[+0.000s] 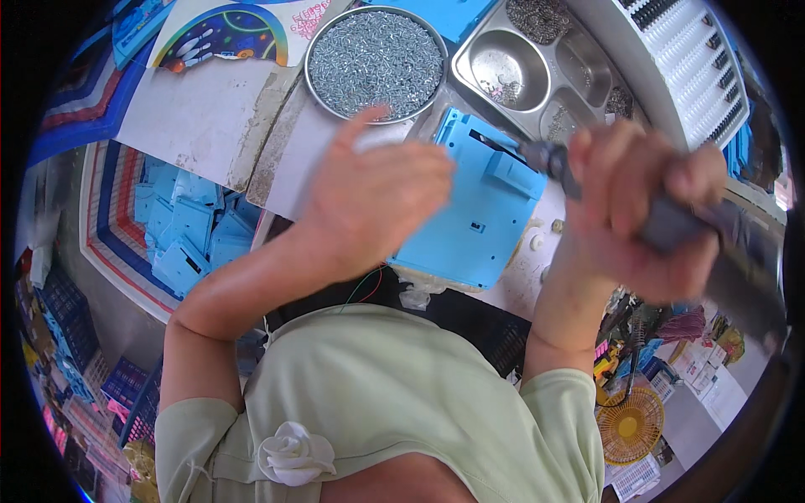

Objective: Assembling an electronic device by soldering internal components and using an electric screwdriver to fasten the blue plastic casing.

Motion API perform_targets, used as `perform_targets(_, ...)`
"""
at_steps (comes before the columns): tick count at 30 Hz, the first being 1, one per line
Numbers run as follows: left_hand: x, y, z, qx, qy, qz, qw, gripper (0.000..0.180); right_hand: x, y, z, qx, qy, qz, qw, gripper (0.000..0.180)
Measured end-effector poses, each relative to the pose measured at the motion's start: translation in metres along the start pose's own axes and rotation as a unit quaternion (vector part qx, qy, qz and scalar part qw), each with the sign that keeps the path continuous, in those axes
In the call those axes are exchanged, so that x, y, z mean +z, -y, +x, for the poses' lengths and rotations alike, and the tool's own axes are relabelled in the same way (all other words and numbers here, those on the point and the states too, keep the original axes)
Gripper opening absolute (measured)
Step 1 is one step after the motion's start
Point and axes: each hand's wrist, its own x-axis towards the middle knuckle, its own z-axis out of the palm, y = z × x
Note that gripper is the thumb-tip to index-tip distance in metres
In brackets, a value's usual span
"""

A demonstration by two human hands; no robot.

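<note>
A light-blue plastic panel (457, 222) with slots and small holes lies on the work surface in front of me. Wrapped around a dark powered screwdriver (671, 225), my right hand (633, 201) holds it slanted, its tip by the panel's upper right part. Motion blurs my left hand (381, 197), which hovers at the panel's left edge; its thumb stands apart from the stretched fingers, and I see nothing held in it. Just beyond that thumb is a round metal bowl (309, 75) full of small silvery screws (377, 63).
A compartmented steel tray (501, 67) with small metal parts stands beyond the panel. At right is a white rack (683, 71) with rows of black pieces. Blue panels (189, 222) fill a striped bag at left. A yellow basket (629, 423) sits low at right.
</note>
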Motion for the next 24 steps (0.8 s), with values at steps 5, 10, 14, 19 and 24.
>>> perform_targets(5, 0.02, -0.013, -0.015, 0.008, 0.018, -0.019, 1.0, 0.016, 0.003, -0.041, 0.014, 0.001, -0.026, 0.0, 1.0, 0.034)
perform_targets(10, 0.022, -0.013, -0.017, 0.003, 0.011, -0.01, 1.0, 0.019, -0.003, -0.054, 0.022, 0.028, 0.03, 0.01, 0.999, 0.031)
perform_targets(14, 0.022, -0.014, -0.017, -0.007, 0.018, -0.008, 1.0, 0.02, 0.002, -0.06, 0.025, 0.064, 0.068, -0.012, 0.996, 0.029)
perform_targets(19, 0.023, -0.014, -0.016, -0.018, 0.01, -0.023, 1.0, 0.02, -0.002, -0.052, 0.035, 0.098, 0.09, -0.011, 0.991, 0.03)
perform_targets(24, 0.027, -0.014, -0.018, -0.012, -0.007, -0.005, 1.0, 0.004, 0.012, -0.039, 0.021, 0.095, 0.091, 0.006, 0.991, 0.033)
